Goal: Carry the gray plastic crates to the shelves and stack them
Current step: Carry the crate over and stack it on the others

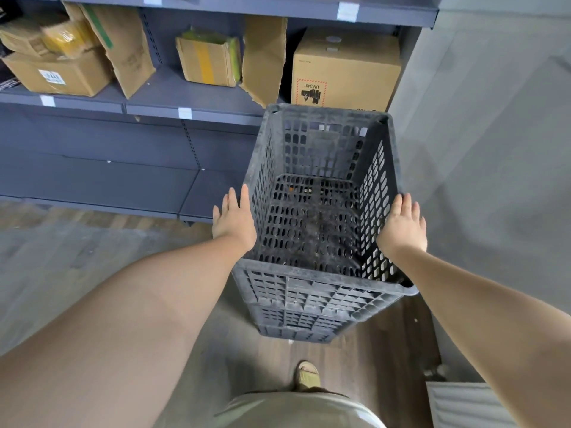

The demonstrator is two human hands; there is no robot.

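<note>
Between your two arms, just right of centre, the gray crate (321, 217) is topmost of a stack of crates; the ribbed rims of the lower crates (299, 322) show beneath its near wall at 6 o'clock. Its open top faces you, and the perforated bottom holds a few small specks of debris. Your left hand (234, 216) lies flat against the outside of the crate's left wall at 9 o'clock, fingers straight and pointing away from you. Your right hand (403, 222) presses the outer right wall at 3 o'clock in the same way, fingers extended and close together, curled round nothing. Neither thumb can be made out clearly.

Beyond the crate at 12 o'clock stands the gray shelving (191, 97), and the crate's far rim overlaps the front edge of that shelf board in the view; whether they touch you cannot tell. On that board a sealed cardboard box (346, 69) sits directly behind the crate, with smaller opened cartons (207, 60) toward 10 o'clock. Below the stack at 6 o'clock your sandalled foot (306, 374) rests on the wood-patterned floor (386, 344).
</note>
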